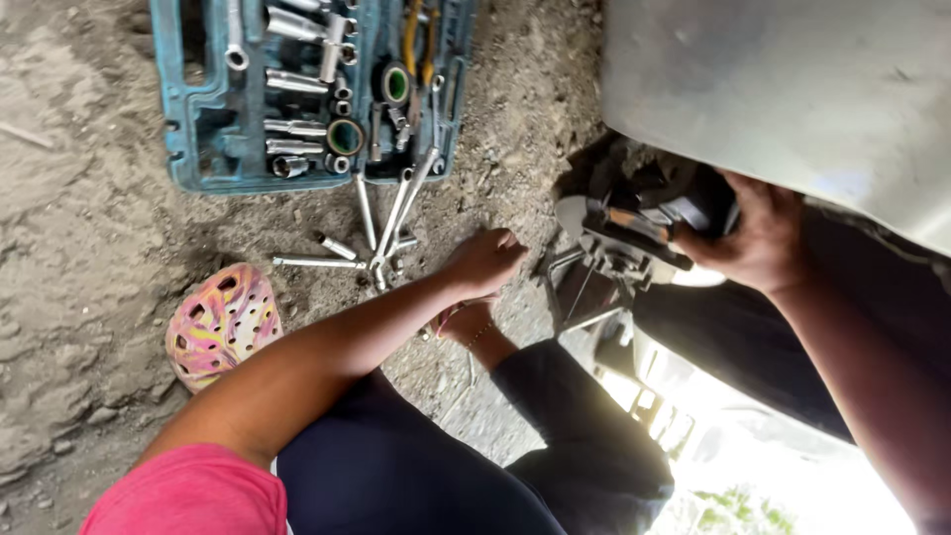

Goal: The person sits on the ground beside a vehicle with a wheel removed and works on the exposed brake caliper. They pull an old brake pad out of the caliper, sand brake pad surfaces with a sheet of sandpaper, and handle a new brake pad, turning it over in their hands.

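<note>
My left hand reaches down to the dirt ground, fingers curled, close to several loose sockets and wrench bars lying below a blue tool case. Whether it holds anything I cannot tell. My right hand grips a dark metal brake assembly under the vehicle's wheel arch. My foot rests on the ground just under the left hand.
The open tool case holds several sockets, extensions and pliers. A pink and yellow perforated clog lies on the dirt at left. A pale vehicle body panel hangs over the upper right. My dark-trousered legs fill the bottom centre.
</note>
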